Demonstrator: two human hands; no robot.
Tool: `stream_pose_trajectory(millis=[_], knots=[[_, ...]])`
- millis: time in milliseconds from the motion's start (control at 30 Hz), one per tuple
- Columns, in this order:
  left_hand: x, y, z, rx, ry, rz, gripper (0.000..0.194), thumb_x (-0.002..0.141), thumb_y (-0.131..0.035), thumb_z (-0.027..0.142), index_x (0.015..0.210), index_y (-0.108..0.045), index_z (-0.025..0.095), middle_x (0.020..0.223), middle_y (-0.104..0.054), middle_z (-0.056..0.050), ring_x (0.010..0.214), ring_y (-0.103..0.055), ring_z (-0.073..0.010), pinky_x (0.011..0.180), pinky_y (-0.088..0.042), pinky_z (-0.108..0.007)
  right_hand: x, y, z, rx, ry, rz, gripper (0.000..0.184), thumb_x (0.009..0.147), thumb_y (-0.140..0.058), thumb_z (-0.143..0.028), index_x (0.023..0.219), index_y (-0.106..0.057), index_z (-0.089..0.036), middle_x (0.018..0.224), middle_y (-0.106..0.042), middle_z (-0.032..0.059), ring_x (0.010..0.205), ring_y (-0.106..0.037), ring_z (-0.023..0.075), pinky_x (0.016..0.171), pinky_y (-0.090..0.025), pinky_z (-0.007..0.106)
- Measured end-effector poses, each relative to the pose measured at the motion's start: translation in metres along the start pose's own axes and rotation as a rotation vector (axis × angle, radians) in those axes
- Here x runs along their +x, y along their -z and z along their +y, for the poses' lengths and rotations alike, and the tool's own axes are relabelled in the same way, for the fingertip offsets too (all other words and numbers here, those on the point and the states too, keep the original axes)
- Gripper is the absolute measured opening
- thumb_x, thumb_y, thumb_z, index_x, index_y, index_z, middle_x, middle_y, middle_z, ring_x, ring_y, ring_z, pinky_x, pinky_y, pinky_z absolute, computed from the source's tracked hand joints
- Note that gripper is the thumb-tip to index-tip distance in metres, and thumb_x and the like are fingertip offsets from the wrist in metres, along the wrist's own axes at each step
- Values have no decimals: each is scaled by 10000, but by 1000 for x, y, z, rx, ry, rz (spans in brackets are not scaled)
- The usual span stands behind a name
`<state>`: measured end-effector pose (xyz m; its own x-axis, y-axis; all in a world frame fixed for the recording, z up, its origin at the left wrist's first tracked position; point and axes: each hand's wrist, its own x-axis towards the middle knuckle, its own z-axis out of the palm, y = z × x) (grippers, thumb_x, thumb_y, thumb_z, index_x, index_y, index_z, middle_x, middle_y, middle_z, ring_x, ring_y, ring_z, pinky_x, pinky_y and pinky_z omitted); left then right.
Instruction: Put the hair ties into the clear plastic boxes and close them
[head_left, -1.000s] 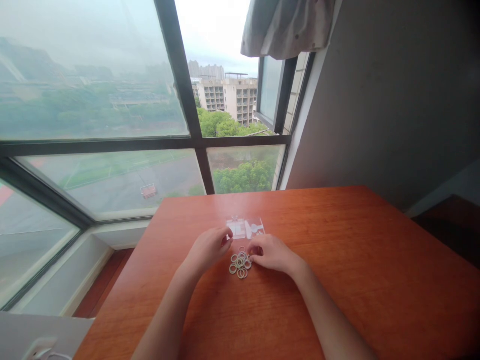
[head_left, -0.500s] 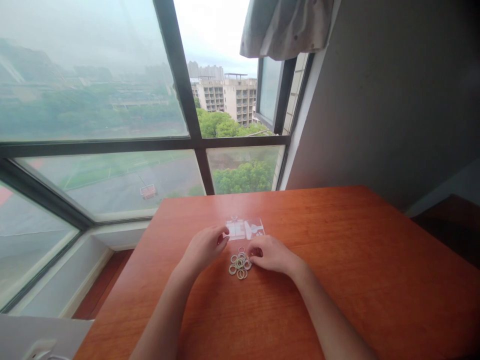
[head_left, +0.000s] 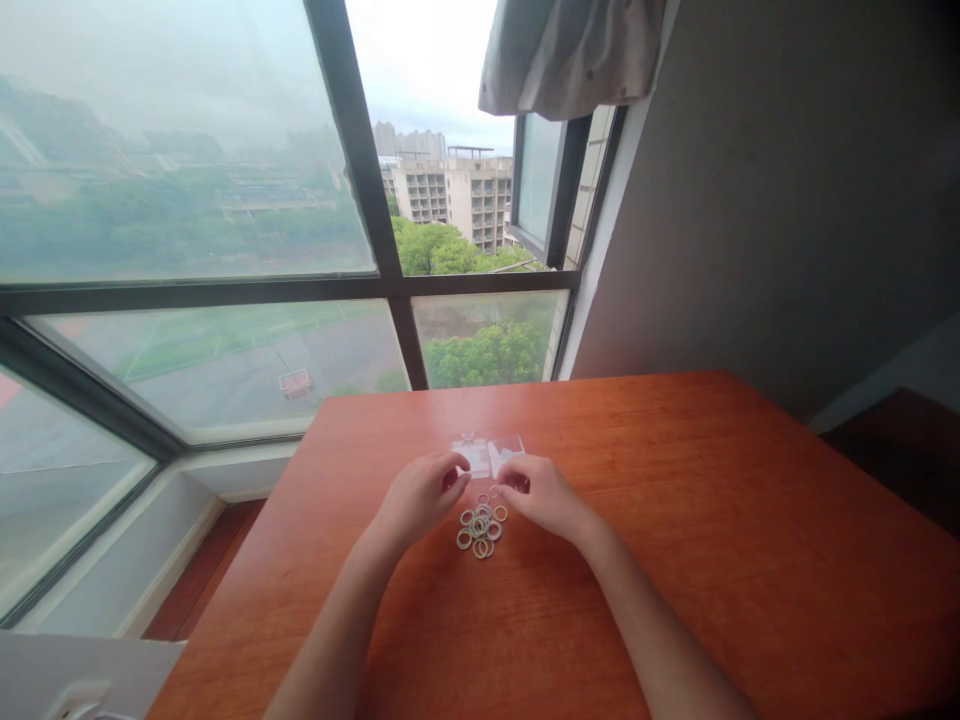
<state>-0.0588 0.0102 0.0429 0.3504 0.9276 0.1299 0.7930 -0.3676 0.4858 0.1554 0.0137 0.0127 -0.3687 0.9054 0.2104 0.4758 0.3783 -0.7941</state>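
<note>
Several thin, pale green and whitish rings [head_left: 479, 527], which look like narrow tape rolls, lie in a loose pile on the table between my hands. My right hand [head_left: 544, 492] is just above the pile's right side, thumb and fingertips pinching one thin pale ring [head_left: 493, 491]. To the left, my left hand [head_left: 424, 490] is curved, with a small gap between thumb and index finger and nothing visible in it. Beyond the fingertips sits a clear plastic case [head_left: 474, 458], its parts side by side; my right hand partly covers its right part [head_left: 507, 448].
The reddish-brown wooden table [head_left: 705, 520] reaches up to large framed windows [head_left: 285, 292] at the back and left. A grey curtain [head_left: 566, 65] hangs high above the far edge. A dark wall [head_left: 750, 210] rises on the right.
My right hand has lifted a ring off the pile and moved slightly up and away from me. A pale ring at the pile's right is now uncovered. My left hand has shifted slightly right.
</note>
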Motion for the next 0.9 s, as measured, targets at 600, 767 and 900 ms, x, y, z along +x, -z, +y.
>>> stream_pose_trajectory(millis=[600,767,900], knots=[[10,-21,-7,-308,-7,293,120,841,-569,244,786,-652,177,699,-648,0,619,-569,-111,573,-436,-205,4,-4,4,28,32,142,57,779,-621,-161,748,-663,-185,736,-668,-2,655,-558,120,610,-421,221],[15,-29,-32,-342,170,475,200,833,-588,352,815,-669,170,749,-682,-26,634,-597,-136,582,-457,-231,5,-6,8,7,33,132,67,771,-621,-147,733,-662,-185,718,-655,-9,635,-548,114,604,-416,221],[21,-36,-44,-406,255,493,256,812,-597,404,827,-679,162,777,-687,-41,636,-603,-146,579,-465,-241,5,-8,10,-5,42,129,75,762,-620,-132,722,-657,-183,698,-632,-14,628,-540,111,590,-401,214]])
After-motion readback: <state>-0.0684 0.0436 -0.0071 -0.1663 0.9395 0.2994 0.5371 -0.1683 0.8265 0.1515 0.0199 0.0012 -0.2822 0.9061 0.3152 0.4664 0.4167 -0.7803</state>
